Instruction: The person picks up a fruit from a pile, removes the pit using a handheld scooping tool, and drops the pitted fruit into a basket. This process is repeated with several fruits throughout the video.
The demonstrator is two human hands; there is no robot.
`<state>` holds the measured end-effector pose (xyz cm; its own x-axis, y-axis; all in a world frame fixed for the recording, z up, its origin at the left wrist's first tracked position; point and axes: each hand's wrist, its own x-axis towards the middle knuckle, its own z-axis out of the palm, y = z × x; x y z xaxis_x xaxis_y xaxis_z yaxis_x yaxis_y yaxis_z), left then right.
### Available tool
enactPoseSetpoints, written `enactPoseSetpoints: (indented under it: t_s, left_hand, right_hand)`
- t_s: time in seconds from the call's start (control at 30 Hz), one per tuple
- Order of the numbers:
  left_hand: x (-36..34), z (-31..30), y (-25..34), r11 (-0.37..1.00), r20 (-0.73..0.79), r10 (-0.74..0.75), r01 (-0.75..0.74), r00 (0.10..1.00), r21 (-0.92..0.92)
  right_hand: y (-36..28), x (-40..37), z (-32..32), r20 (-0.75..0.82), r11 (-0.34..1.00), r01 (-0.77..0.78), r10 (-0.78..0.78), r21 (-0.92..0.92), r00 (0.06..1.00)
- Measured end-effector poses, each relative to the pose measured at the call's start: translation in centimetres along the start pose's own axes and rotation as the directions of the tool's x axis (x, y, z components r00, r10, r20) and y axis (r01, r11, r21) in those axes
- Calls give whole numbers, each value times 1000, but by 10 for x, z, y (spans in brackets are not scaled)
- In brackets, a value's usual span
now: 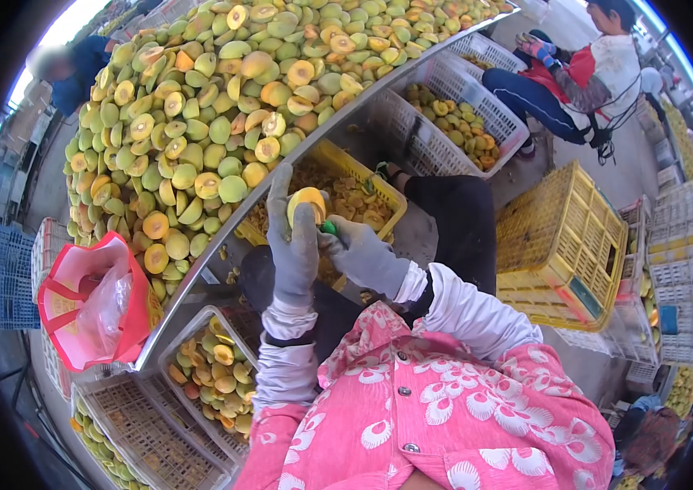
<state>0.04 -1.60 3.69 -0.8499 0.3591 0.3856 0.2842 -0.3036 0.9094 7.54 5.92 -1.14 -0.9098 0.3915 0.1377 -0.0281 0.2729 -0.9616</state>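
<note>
My left hand, in a grey glove, is closed around a halved apricot-like fruit, its orange cut face partly showing between thumb and fingers. My right hand, gloved too, grips a small tool with a green handle. The tool's tip meets the fruit or lies just beside it; its working end is hidden. Below both hands stands a yellow crate holding brownish-orange fruit scraps. A large heap of halved green and yellow fruit lies on the metal-edged table ahead.
A red bag with clear plastic inside sits at the table's left corner. White crates of fruit halves stand at lower left and beyond the table. Yellow crates are stacked at right. A co-worker sits at upper right.
</note>
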Motion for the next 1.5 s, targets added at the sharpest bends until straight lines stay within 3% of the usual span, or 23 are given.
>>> enactPoseSetpoints:
  t_s: [0.13,0.17,0.2,0.23,0.3,0.33,0.4,0.43,0.5,0.53,0.63,0.67,0.7,0.77,0.83,0.9,0.97,1.07,1.17,1.27,1.33,1.4,1.5]
  left_hand:
    - [-2,-3,-1,967,-28,-215,208,976,-148]
    - [2,-9,-2,966,-28,-214,208,976,-152]
    - [7,-16,-3,974,117,-212,219,970,-48]
    - [13,-22,-4,976,262,-217,209,940,57]
    - [21,-24,-3,979,308,-196,168,931,116]
    - [25,-26,1,935,341,-354,342,871,95]
    - [33,-32,11,759,432,-580,651,691,-21]
    - [28,-31,5,764,439,-572,645,693,-23]
    - [20,-12,4,970,166,-204,222,965,-97]
    - [5,1,19,978,100,-207,207,973,6]
    - [8,5,-10,991,-45,-131,130,990,-21]
    - [9,-1,-4,948,60,-311,314,949,-58]
    - [13,-6,2,947,60,-312,315,948,-60]
    - [23,-10,12,806,309,-558,592,770,-18]
    - [26,-11,9,803,335,-567,595,752,24]
    - [22,-5,-2,955,192,-291,272,937,119]
    - [17,-4,-5,981,175,-165,144,971,130]
    - [9,-4,-11,919,271,-342,380,900,-104]
    - [4,-5,-20,884,298,-396,449,868,-133]
    - [6,-1,-20,893,330,-376,433,866,-120]
    - [10,0,-28,907,341,-341,401,876,-124]
    - [9,2,-40,678,378,-575,681,726,-276]
    - [1,8,-49,603,279,-729,779,626,-173]
  right_hand:
    - [-5,4,-10,58,997,37,-33,-70,998]
    - [-9,6,-19,93,968,54,-32,-244,995]
    - [-12,8,-25,125,908,77,-27,-412,992]
    - [-14,8,-27,121,906,81,-33,-416,992]
    - [-20,5,-27,143,973,44,-12,-225,990]
    - [-23,3,-25,138,973,47,-16,-226,990]
    - [-38,2,-16,259,885,-461,433,57,863]
    - [-38,1,-13,252,889,-455,428,55,868]
    - [-37,7,-10,231,810,-472,414,348,880]
    - [-37,9,-11,224,814,-465,409,350,885]
    - [-41,4,-14,249,831,-509,456,226,855]
    - [-44,5,-21,333,799,-564,484,208,809]
    - [-48,6,-26,414,769,-612,504,186,758]
    - [-54,3,-27,443,713,-668,540,211,716]
    - [-56,1,-28,476,651,-721,569,237,670]
    - [-55,-1,-32,804,229,-847,273,480,529]
    - [-58,-3,-33,811,242,-855,278,459,514]
    - [-58,-7,-30,794,265,-853,320,450,517]
    - [-56,-8,-34,785,231,-850,326,474,527]
    - [-50,-5,-44,873,30,-899,228,437,432]
    - [-43,-4,-43,852,78,-882,229,465,470]
    - [-35,-3,-41,831,121,-862,231,491,506]
    - [-22,-7,-41,737,237,-863,449,446,505]
